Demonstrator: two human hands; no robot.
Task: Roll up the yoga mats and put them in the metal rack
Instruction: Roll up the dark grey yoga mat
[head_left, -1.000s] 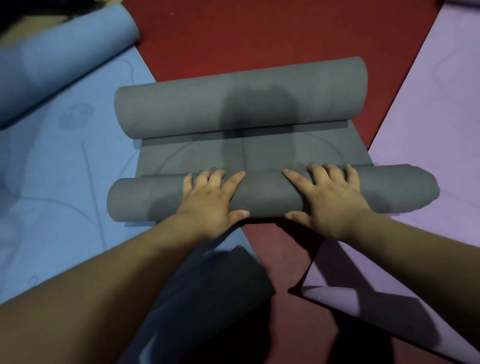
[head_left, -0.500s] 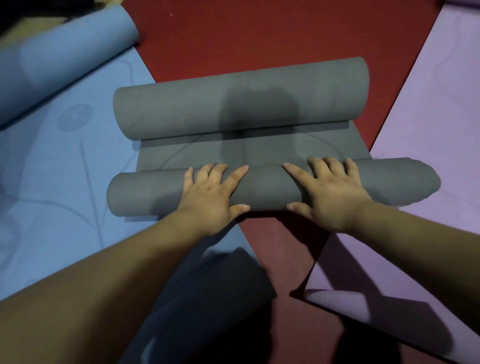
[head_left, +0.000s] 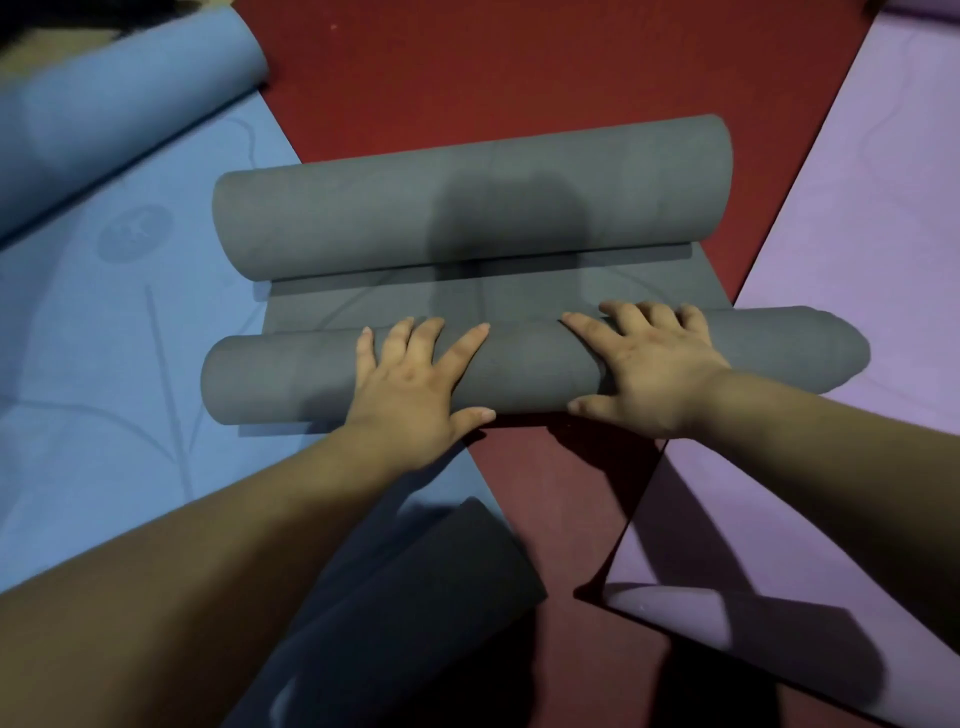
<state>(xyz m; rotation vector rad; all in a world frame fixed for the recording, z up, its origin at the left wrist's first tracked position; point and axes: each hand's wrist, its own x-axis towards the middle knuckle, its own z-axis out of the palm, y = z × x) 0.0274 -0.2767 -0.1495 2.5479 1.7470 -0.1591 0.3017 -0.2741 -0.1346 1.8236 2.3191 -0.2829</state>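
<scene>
Pressing flat palms: left hand (head_left: 410, 387), right hand (head_left: 649, 374), matte grey mat roll (head_left: 291, 376).

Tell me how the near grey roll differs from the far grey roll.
The near roll is thinner; the far roll is fatter. Both hands, left and right, press on the near roll; the far roll lies untouched. Both are grey, lie parallel, joined by a flat strip.

My left hand (head_left: 415, 384) and right hand (head_left: 649, 369) lie flat, fingers spread, on the near roll of the grey mat (head_left: 519, 364) at mid-frame; its far roll (head_left: 467, 202) sits just above, a blue mat (head_left: 104, 312) at left.
</scene>
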